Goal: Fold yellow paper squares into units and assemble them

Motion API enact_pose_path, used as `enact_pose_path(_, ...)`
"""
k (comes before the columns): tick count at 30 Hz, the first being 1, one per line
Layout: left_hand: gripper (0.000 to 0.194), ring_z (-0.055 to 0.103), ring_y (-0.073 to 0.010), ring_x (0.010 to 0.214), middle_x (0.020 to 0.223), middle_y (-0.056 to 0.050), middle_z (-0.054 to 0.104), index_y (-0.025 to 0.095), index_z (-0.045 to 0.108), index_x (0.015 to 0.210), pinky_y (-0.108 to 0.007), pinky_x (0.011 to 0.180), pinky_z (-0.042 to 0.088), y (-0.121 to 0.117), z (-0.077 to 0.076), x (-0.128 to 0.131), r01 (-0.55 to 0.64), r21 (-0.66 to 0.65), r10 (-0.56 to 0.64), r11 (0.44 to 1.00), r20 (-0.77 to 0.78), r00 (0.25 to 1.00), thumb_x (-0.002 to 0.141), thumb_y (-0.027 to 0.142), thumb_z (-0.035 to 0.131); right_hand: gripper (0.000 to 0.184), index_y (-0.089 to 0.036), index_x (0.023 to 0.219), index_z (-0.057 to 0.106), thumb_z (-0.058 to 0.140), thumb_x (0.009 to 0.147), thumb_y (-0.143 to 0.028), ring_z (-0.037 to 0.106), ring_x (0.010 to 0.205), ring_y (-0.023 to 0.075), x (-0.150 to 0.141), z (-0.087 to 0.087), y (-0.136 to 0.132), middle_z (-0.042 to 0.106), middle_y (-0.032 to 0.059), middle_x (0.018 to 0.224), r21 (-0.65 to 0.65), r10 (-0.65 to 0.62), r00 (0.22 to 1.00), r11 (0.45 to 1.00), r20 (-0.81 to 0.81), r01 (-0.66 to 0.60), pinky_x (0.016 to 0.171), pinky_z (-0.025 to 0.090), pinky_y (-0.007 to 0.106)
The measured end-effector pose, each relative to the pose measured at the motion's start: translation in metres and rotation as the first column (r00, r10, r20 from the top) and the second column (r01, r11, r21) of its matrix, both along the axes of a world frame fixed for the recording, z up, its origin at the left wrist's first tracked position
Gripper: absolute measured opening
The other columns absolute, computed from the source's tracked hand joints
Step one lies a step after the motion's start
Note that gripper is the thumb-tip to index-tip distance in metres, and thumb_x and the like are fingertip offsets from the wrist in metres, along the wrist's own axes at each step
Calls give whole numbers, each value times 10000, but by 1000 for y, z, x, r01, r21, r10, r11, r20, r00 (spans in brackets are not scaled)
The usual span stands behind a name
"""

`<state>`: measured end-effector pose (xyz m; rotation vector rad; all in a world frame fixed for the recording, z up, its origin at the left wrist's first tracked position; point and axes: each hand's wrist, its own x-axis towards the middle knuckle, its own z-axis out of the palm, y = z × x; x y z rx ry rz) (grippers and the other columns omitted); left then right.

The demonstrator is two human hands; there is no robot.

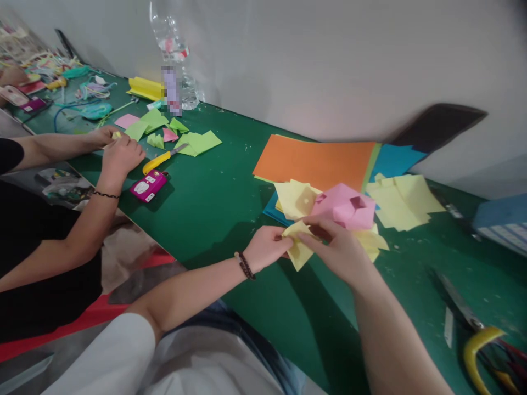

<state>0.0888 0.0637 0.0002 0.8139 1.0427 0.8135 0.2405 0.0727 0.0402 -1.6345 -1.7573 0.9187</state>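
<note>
Between my two hands is a small piece of pale yellow paper [300,253], partly folded, held above the green table. My left hand [267,248] pinches its left edge, and a dark beaded bracelet circles that wrist. My right hand [340,249] grips the upper right side with thumb and fingers. Just beyond my hands sits a pink folded paper shape [348,206] with openings in it. Beside it lies a pale yellow folded piece [297,198]; another yellow piece [373,242] is partly hidden behind my right hand.
Orange sheets [317,159] and yellow squares [405,200] lie toward the wall. Scissors [473,323] rest at right, near a blue box [502,219]. At left, a co-worker's hands [121,156] hold something small near green paper, a yellow knife [158,162] and a purple device [149,186]. A plastic bottle [187,88] stands behind.
</note>
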Motion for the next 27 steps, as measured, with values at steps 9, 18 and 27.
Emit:
enact_pose_path(9, 171, 658, -108, 650, 742, -57, 693, 89, 696, 833, -241, 658, 581, 3, 14, -2, -37, -95, 43, 995, 63, 997, 808, 65, 528, 225, -222, 824, 715, 651, 754, -426, 678, 910, 250, 4, 2, -1, 733, 70, 934, 44, 112, 988, 993, -107, -108, 831, 546, 414)
enact_pose_path(18, 240, 655, -135, 725, 806, -57, 693, 102, 711, 923, -269, 713, 554, 2, 10, -5, 22, 68, -17, 997, -64, 998, 804, 101, 503, 245, -262, 881, 718, 594, 832, -467, 665, 963, 225, 12, 15, -3, 727, 39, 1000, 91, 251, 965, 962, 70, -257, 849, 543, 377)
enact_pose_path(27, 258, 639, -154, 850, 950, -57, 685, 137, 629, 972, -264, 780, 506, 1, 2, -5, 13, 308, 25, 951, -118, 993, 729, 101, 552, 272, -222, 959, 677, 592, 825, -442, 640, 751, 191, 7, 5, -2, 672, 54, 860, 198, 159, 980, 964, 119, -180, 665, 556, 338)
